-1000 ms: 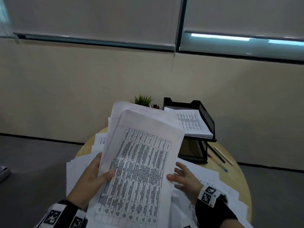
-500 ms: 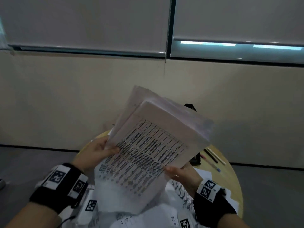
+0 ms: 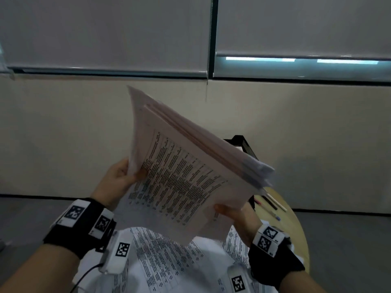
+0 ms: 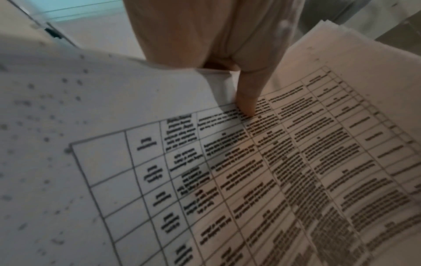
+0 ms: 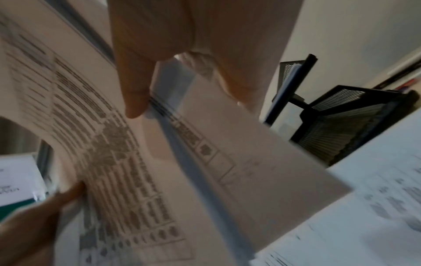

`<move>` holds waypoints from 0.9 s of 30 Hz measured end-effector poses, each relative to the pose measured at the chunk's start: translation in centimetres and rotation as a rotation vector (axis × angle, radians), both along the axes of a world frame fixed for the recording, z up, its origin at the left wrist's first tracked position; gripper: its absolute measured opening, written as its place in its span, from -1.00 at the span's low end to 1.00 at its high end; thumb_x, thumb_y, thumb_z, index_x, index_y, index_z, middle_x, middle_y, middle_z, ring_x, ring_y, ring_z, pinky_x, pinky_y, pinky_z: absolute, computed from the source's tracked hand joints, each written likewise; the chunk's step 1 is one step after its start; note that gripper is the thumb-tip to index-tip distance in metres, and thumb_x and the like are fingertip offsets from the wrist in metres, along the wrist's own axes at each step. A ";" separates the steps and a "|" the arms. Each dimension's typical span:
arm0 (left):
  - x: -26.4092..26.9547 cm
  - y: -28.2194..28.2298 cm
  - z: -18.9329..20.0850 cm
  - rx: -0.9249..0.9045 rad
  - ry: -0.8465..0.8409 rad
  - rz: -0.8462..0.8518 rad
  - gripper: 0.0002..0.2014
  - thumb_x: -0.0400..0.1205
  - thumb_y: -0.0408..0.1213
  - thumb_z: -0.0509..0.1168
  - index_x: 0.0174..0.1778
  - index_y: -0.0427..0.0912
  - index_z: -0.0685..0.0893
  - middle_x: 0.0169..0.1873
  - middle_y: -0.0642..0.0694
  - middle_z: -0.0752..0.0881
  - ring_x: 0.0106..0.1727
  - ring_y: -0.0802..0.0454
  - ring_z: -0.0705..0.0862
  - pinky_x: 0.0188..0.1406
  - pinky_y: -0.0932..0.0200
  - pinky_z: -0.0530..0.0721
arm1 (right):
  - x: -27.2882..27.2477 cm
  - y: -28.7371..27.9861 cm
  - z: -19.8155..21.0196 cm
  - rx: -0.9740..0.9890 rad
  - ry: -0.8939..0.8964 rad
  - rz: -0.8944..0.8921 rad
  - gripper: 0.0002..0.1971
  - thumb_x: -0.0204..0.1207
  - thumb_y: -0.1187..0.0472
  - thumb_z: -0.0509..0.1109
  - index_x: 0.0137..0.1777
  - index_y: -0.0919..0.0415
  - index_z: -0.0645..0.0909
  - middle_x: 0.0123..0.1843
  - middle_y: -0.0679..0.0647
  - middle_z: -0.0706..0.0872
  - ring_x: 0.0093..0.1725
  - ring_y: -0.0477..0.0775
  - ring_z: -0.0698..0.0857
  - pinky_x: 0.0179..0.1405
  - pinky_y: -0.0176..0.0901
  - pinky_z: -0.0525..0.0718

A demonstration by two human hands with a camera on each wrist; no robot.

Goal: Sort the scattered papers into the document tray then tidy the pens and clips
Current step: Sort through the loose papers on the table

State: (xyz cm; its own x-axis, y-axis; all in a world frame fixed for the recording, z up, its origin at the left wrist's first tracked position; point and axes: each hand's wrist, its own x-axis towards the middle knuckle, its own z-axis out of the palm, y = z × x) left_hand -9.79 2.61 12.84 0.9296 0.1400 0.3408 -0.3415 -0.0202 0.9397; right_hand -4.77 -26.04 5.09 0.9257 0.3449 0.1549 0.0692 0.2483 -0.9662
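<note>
Papers [image 3: 186,178] are up in the air in a thick stack, tilted, held by both hands. Left hand [image 3: 118,180] pinches the stack's left edge, thumb on the printed page. Right hand [image 3: 237,216] pinches the lower right corner — thumb on top, fingers under. The stack hides most of the black tray [image 3: 243,144] behind it. Pens [image 3: 273,204] lie right of the tray on the round wooden surface [image 3: 296,229]. More loose sheets [image 3: 169,261] lie below the stack. Behind the tray — a pale wall [image 3: 63,134] and window blinds [image 3: 105,30].
</note>
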 end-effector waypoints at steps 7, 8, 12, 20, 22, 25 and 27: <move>2.1 -2.8 -3.7 -0.120 0.084 0.180 -0.80 0.59 -0.49 0.30 0.04 -0.14 0.66 -0.26 0.08 0.83 -0.07 -0.12 0.72 -0.09 -0.03 0.71 | 0.9 0.2 2.6 -0.113 0.014 -0.103 -0.74 0.46 0.34 0.48 0.14 0.37 0.68 0.12 0.22 0.76 0.14 0.24 0.72 0.29 0.27 0.61; 2.5 -3.2 -4.1 -0.115 0.099 0.196 -0.83 0.59 -0.45 0.32 -0.01 -0.11 0.67 -0.27 0.08 0.83 -0.07 -0.13 0.73 -0.06 -0.06 0.70 | 0.9 0.3 2.7 -0.108 0.032 -0.122 -0.72 0.44 0.35 0.49 0.15 0.35 0.68 0.12 0.18 0.76 0.14 0.22 0.72 0.31 0.25 0.60; 3.1 -5.1 -5.1 -0.149 0.076 0.257 -0.75 0.62 -0.32 0.31 0.22 -0.16 0.62 -0.01 -0.03 0.79 0.05 -0.05 0.74 0.05 -0.02 0.67 | 1.4 0.2 2.0 -0.074 0.063 -0.173 -0.73 0.25 0.13 0.61 -0.02 0.10 0.78 0.03 0.09 0.83 0.08 0.13 0.78 0.28 0.19 0.63; 2.7 -7.2 -5.6 -0.118 -0.008 0.348 -0.78 0.67 -0.28 0.24 0.23 -0.10 0.57 0.04 0.03 0.73 0.03 0.25 0.72 0.06 0.25 0.68 | 2.3 0.5 1.5 0.041 0.064 -0.291 -0.72 0.36 0.15 0.55 0.07 0.13 0.75 0.00 0.02 0.84 0.09 0.02 0.78 0.16 -0.01 0.68; 2.4 -6.9 -6.2 -0.075 -0.017 0.331 -0.73 0.66 -0.25 0.26 0.28 -0.09 0.54 0.03 0.14 0.71 -0.02 0.41 0.68 -0.09 0.43 0.65 | 2.2 0.2 1.0 -0.019 0.038 -0.313 -0.83 0.40 0.21 0.54 -0.01 0.10 0.75 -0.18 -0.11 0.85 -0.08 -0.17 0.79 -0.12 -0.30 0.68; 2.3 -6.7 -6.8 -0.074 0.016 0.336 -0.68 0.62 -0.26 0.30 0.30 -0.10 0.54 0.02 0.16 0.71 0.03 0.32 0.67 -0.04 0.32 0.62 | 2.3 0.1 0.3 -0.039 0.012 -0.347 -0.92 0.40 0.25 0.55 -0.14 0.09 0.74 -0.28 -0.15 0.80 -0.31 -0.30 0.75 -0.43 -0.55 0.60; 2.5 -6.8 -7.0 -0.079 0.034 0.332 -0.71 0.62 -0.25 0.31 0.27 -0.10 0.56 0.00 0.18 0.70 -0.01 0.38 0.66 -0.06 0.39 0.63 | 2.4 0.5 0.0 -0.029 0.017 -0.370 -0.94 0.40 0.22 0.55 -0.17 0.08 0.73 -0.23 -0.08 0.80 -0.26 -0.24 0.73 -0.37 -0.51 0.60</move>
State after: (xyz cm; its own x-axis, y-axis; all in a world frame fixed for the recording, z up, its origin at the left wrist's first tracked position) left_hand -7.29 -4.14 5.89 0.8395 0.4618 0.2864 -0.2969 -0.0516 0.9535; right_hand -2.38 -25.57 5.11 0.9911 -0.0095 0.1331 0.1326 0.1825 -0.9742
